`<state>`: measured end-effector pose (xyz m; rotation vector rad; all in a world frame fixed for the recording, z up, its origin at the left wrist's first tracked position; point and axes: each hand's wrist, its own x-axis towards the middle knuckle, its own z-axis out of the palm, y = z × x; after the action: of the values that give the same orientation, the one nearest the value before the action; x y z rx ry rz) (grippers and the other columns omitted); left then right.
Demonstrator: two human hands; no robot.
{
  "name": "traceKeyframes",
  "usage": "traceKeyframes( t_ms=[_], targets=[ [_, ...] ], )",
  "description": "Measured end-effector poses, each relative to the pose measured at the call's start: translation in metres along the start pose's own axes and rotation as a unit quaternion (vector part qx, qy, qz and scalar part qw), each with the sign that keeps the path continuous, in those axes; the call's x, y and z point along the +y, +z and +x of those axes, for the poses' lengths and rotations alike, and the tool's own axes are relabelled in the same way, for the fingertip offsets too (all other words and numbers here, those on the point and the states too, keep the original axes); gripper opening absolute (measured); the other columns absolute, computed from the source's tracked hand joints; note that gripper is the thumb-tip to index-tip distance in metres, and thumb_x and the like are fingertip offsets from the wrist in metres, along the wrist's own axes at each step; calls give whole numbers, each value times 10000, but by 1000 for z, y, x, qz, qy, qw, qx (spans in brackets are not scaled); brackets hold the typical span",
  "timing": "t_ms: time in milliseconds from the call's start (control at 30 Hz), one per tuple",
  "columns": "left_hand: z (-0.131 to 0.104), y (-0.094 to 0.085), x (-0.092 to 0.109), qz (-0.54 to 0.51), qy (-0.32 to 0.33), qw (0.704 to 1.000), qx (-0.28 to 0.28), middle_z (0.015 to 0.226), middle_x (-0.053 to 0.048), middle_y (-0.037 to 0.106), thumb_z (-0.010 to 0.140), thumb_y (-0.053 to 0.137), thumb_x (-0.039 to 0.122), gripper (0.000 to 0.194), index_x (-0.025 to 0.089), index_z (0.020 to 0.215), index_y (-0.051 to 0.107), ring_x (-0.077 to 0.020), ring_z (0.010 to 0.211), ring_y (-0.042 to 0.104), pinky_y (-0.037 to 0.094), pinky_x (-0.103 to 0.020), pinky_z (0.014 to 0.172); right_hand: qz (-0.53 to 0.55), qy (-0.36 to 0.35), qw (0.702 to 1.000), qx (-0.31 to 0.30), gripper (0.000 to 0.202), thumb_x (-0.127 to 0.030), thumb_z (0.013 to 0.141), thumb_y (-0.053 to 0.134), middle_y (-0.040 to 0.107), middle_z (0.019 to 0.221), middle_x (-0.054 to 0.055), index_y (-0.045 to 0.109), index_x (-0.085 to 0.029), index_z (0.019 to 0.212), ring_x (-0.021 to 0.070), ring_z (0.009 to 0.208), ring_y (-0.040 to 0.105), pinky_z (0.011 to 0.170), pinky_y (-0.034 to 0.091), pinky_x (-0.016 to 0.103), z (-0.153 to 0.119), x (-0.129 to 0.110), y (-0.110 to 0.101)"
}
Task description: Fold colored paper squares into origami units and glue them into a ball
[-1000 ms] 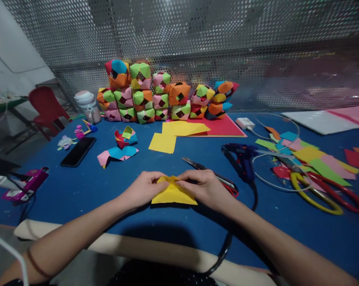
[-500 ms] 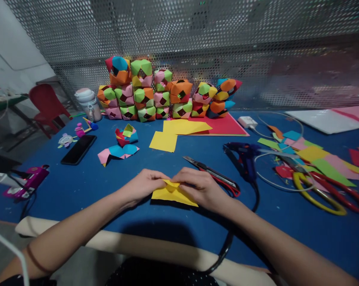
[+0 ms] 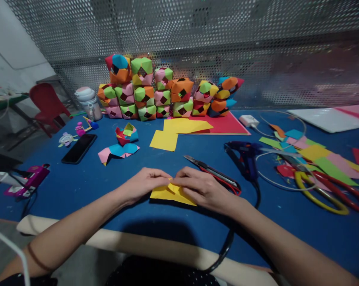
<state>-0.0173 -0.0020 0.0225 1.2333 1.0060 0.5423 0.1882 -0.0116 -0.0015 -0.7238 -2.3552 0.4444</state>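
Yellow paper (image 3: 163, 194) sat between both hands, low over the near middle of the worktop (image 3: 86, 178); a dark shadow ran under its near edge, but couldn't tell if any of it touched down. Left hand (image 3: 146, 183): grip narrow, pinching the paper's far edge left of middle. Right hand (image 3: 203, 187): grip narrow too, on the same edge from the right, fingers bent over the paper's right part. Fingertips nearly met at a small raised flap; exact contact hidden.

Step looked like folding or creasing that flap. To do it well: line up the edges first, pin one side with the left, then press the crease outward from the middle with the right, paper flat on the worktop for a sharp line. Light pressure, since thin paper would likely crumple. Cutter (image 3: 216, 174) lay just beyond the right hand, so best kept clear of the knuckles.
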Motion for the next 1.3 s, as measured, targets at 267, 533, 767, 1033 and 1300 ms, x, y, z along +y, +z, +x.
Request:
traceKeyframes(
  t_ms=[267,533,767,1033,1300],
  targets=[
    [1,3,-4,163,52,984,51,867,-55,691,773,551,277,249,129,922,685,-151,758,588,435,-231,657,40,26,997,54,242,-179,885,433,604,858,80,652,-158,987,143,764,578,673,496,281,5,-7,6],
    [-3,10,-3,230,115,960,108,924,-37,706,818,508,266,255,167,960,695,-167,832,614,457,-239,715,68,147,982,94,123,-228,842,526,644,817,57,616,-173,906,159,734,589,655,478,284,7,-4,11],
    [-3,13,-8,249,142,951,120,955,-34,701,843,483,272,272,172,1008,675,-162,849,616,457,-235,746,90,193,972,98,120,-212,821,541,659,714,25,638,-160,772,133,634,589,583,453,237,10,-6,10],
    [-6,5,0,227,104,967,46,1053,-38,676,854,429,234,325,181,1094,643,-169,935,595,446,-258,792,92,168,975,114,131,-200,827,538,664,724,35,655,-168,778,139,646,598,595,464,248,8,-4,8],
    [-8,4,4,214,85,973,-13,1115,-50,647,812,502,256,411,204,1215,565,-176,935,585,447,-276,797,89,151,976,130,122,-182,825,545,675,732,27,654,-175,770,130,649,601,598,465,245,7,-1,4]
  ],
)
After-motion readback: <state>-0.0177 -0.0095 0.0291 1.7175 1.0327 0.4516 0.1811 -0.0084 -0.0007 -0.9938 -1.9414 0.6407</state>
